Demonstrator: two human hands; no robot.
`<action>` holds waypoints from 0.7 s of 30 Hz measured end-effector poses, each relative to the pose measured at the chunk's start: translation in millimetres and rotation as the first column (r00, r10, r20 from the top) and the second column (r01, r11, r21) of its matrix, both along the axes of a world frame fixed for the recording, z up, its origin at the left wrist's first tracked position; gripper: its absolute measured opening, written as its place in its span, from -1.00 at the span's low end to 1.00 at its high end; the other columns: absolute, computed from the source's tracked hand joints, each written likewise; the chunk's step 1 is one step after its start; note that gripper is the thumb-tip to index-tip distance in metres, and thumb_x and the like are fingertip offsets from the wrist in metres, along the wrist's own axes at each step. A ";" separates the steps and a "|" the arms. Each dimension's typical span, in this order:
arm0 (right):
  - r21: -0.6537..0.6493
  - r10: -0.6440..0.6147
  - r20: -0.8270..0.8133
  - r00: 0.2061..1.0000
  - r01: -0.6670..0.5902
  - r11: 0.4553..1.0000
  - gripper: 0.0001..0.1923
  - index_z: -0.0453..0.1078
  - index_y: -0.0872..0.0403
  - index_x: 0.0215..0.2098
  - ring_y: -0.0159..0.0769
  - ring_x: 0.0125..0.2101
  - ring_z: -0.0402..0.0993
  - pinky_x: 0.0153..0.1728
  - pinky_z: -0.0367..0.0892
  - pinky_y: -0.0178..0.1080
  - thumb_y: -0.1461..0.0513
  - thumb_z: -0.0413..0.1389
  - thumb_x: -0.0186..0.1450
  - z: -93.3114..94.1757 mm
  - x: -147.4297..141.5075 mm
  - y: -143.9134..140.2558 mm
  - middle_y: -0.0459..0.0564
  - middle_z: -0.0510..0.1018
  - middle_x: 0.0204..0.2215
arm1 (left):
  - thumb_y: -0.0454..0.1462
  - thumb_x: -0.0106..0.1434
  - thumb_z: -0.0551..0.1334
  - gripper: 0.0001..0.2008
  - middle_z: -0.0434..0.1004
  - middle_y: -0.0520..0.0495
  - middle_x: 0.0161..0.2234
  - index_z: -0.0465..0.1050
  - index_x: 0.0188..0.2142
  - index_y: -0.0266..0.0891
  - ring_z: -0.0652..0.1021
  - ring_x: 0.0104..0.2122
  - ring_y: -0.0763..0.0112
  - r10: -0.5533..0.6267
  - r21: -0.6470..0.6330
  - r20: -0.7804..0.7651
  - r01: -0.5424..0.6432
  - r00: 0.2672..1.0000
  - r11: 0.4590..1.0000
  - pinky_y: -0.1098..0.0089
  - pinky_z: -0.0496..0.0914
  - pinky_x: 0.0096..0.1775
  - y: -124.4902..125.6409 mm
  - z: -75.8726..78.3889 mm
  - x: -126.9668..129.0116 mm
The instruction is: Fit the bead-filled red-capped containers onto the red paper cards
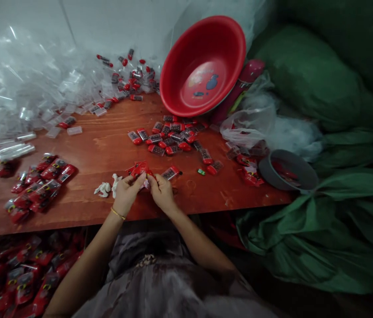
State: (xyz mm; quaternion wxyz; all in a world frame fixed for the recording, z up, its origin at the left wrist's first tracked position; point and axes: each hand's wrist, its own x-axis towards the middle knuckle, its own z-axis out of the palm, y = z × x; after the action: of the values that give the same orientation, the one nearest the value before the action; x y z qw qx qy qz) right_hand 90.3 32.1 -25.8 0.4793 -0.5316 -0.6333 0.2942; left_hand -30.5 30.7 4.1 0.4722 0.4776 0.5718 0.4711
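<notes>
Above the front of the wooden table, my left hand (126, 193) and my right hand (163, 194) meet, thumbs and fingers closed on a small red plastic packet (140, 168). Its exact shape is partly hidden by my fingers. Just beyond my right hand lies a clear case with a red end (171, 172). Crumpled white scraps (103, 190) rest to the left of my left hand. A small green piece (201, 172) is on the wood to the right.
Many red-ended cases (173, 138) spread behind my hands, and red packages (40, 187) are piled left. Clear plastic cases (24, 84) heap at the back left. A red basin (202, 66) leans at the back; a grey bowl (287, 170) and green sacks (325, 238) stand right.
</notes>
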 end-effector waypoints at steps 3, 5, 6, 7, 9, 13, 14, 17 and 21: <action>0.034 -0.005 0.133 0.991 0.000 0.999 -0.58 0.20 0.04 -0.59 -0.41 -0.60 0.25 -0.53 0.11 -0.35 0.09 -0.19 0.36 1.2 1.3 -7.5 -0.13 0.35 -0.66 | -0.05 -0.10 0.38 -0.66 0.55 -0.02 -0.53 0.57 -0.46 -0.31 0.46 -0.51 0.47 0.038 -0.004 0.212 -0.038 0.976 0.999 0.44 0.37 -0.36 -3.2 -3.5 9.4; 0.044 -0.032 0.251 0.967 0.021 0.999 -0.55 0.25 0.05 -0.55 -0.38 -0.56 0.32 -0.49 0.14 -0.34 0.07 -0.23 0.38 3.7 9.1 -9.2 -0.08 0.42 -0.61 | -0.09 -0.16 0.41 -0.66 0.54 0.00 -0.54 0.56 -0.47 -0.32 0.46 -0.52 0.49 0.095 -0.057 0.286 -0.083 0.954 0.995 0.45 0.38 -0.36 -4.1 -4.5 11.2; 0.037 -0.062 0.323 0.944 0.053 0.998 -0.55 0.28 0.05 -0.51 -0.36 -0.52 0.36 -0.47 0.15 -0.33 0.05 -0.23 0.39 5.5 14.6 -8.3 -0.05 0.45 -0.57 | -0.10 -0.19 0.43 -0.65 0.53 0.00 -0.55 0.55 -0.47 -0.32 0.46 -0.53 0.49 0.136 -0.098 0.315 -0.111 0.939 0.989 0.45 0.38 -0.38 -4.5 -4.4 11.2; 0.017 -0.103 0.399 0.911 0.105 0.994 -0.57 0.32 0.06 -0.45 -0.32 -0.48 0.40 -0.45 0.17 -0.32 0.02 -0.21 0.38 7.6 20.8 -6.2 -0.02 0.48 -0.53 | -0.11 -0.22 0.44 -0.64 0.53 0.00 -0.55 0.54 -0.48 -0.32 0.46 -0.54 0.49 0.178 -0.142 0.336 -0.137 0.925 0.980 0.45 0.38 -0.41 -5.1 -3.8 11.1; -0.033 -0.189 0.542 0.819 0.245 0.969 -0.57 0.34 0.09 -0.27 -0.24 -0.40 0.45 -0.41 0.20 -0.29 -0.07 -0.12 0.32 11.5 32.6 1.0 0.07 0.52 -0.41 | -0.11 -0.25 0.46 -0.62 0.52 0.01 -0.55 0.52 -0.47 -0.32 0.47 -0.56 0.49 0.246 -0.229 0.364 -0.170 0.898 0.959 0.46 0.37 -0.46 -6.6 -1.7 11.2; -0.091 -0.210 0.735 0.644 0.401 0.911 -0.42 0.28 0.15 -0.04 -0.03 -0.27 0.46 -0.36 0.26 -0.17 -0.11 0.07 0.18 11.1 45.7 12.1 0.26 0.48 -0.22 | -0.09 -0.25 0.46 -0.59 0.51 0.02 -0.56 0.44 -0.48 -0.30 0.48 -0.60 0.51 0.285 -0.368 0.438 -0.119 0.853 0.922 0.50 0.36 -0.53 -11.2 3.8 13.9; -0.090 -0.193 0.762 0.618 0.397 0.914 -0.46 0.28 0.15 -0.02 -0.01 -0.25 0.45 -0.35 0.26 -0.15 -0.05 0.10 0.18 9.0 47.1 11.6 0.27 0.47 -0.20 | -0.08 -0.26 0.46 -0.58 0.51 0.02 -0.56 0.43 -0.48 -0.29 0.48 -0.60 0.50 0.281 -0.391 0.460 -0.092 0.842 0.916 0.50 0.36 -0.54 -12.6 4.7 14.2; -0.028 -0.177 0.807 0.564 0.336 0.942 -0.58 0.29 0.12 0.02 -0.01 -0.23 0.43 -0.31 0.27 -0.12 0.17 0.09 0.20 0.9 51.6 3.1 0.27 0.48 -0.18 | -0.07 -0.27 0.47 -0.56 0.49 0.03 -0.57 0.41 -0.48 -0.29 0.50 -0.60 0.49 0.254 -0.408 0.523 -0.022 0.813 0.913 0.49 0.38 -0.54 -16.7 5.4 13.0; 0.069 -0.188 0.819 0.542 0.233 0.970 -0.57 0.28 0.15 0.04 -0.01 -0.20 0.37 -0.27 0.26 -0.08 0.26 0.07 0.19 -7.0 61.4 -6.8 0.28 0.47 -0.13 | -0.11 -0.30 0.49 -0.56 0.50 0.02 -0.56 0.42 -0.49 -0.29 0.50 -0.59 0.48 0.252 -0.422 0.552 0.005 0.795 0.907 0.48 0.39 -0.53 -21.7 1.7 10.2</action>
State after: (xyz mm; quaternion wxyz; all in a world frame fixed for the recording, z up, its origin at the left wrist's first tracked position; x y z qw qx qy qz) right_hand 151.6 25.3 -32.8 0.1500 -0.6905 -0.7070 -0.0300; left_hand -20.3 9.0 5.9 0.6825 0.1588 0.5095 0.4995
